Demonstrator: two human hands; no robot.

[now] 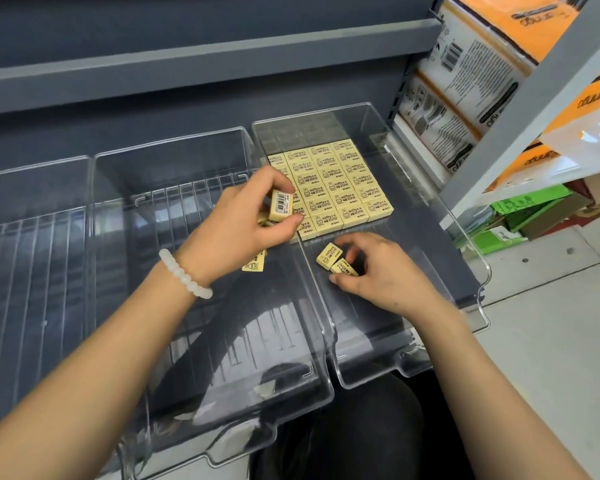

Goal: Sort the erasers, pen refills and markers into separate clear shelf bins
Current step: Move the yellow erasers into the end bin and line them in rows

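Nearest me, my right hand (378,271) curls round two loose erasers (336,260) on the floor of the right bin (465,244); my fingers hide part of them. My left hand (243,223) pinches a barcoded eraser (282,206), with more half-hidden beneath its palm. Beyond my fingertips lie the packed eraser rows (336,188), whose far rows I can hardly make out through the clear wall.

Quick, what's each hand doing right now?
Left hand: pinches a barcoded eraser.
Right hand: fingers curled round two loose erasers.
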